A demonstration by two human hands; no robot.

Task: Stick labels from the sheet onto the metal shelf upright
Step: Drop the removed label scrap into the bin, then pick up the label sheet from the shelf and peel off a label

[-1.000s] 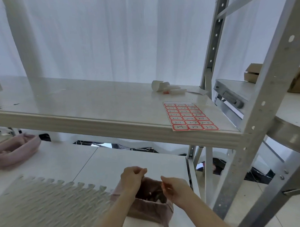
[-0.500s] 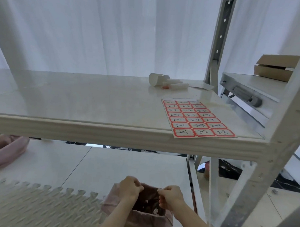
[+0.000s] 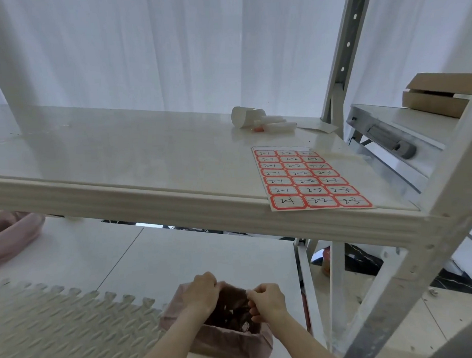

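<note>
The label sheet (image 3: 310, 180), red-bordered stickers with handwritten numbers, lies flat at the right front corner of the upper shelf board (image 3: 122, 166). The near metal shelf upright (image 3: 442, 206) slants up at the right, and a second perforated upright (image 3: 344, 52) stands behind. Both hands are low, under the shelf, over a pink-lined bin (image 3: 229, 339). My left hand (image 3: 204, 292) curls on the bin's far left rim. My right hand (image 3: 266, 302) hangs over the opening with thumb and forefinger pinched on what looks like a small pale scrap.
White rolls and tubes (image 3: 257, 120) lie at the back of the shelf. A cardboard box (image 3: 440, 94) sits on the neighbouring rack at the right. A ridged foam mat (image 3: 60, 327) covers the lower surface at the left, with a pink bag (image 3: 12, 237) beyond it.
The view has moved closer to the shelf and to the right. Both hands dropped from above the bin to its opening and drew closer together.
</note>
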